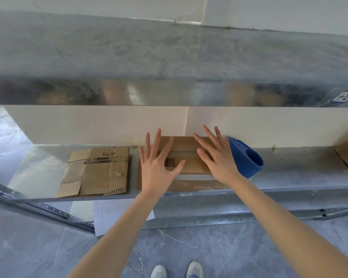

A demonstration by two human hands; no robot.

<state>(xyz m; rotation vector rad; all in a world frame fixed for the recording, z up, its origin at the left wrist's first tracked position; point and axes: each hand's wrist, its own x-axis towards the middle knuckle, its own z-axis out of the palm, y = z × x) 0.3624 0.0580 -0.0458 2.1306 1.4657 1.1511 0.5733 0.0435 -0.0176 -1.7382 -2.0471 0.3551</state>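
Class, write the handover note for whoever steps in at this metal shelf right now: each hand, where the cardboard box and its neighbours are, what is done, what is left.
Left hand: open, fingers spread over the left part of the cardboard box, at its barcode label.
Right hand: open, fingers spread over the box's right part.
Box: closed, on the metal shelf by the wall, with flattened cardboard to its left and a blue plastic part to its right.
Done: the box sits on the shelf; neither hand holds it.
Left: probably take hold of the box or settle it in place; which one cannot be told.
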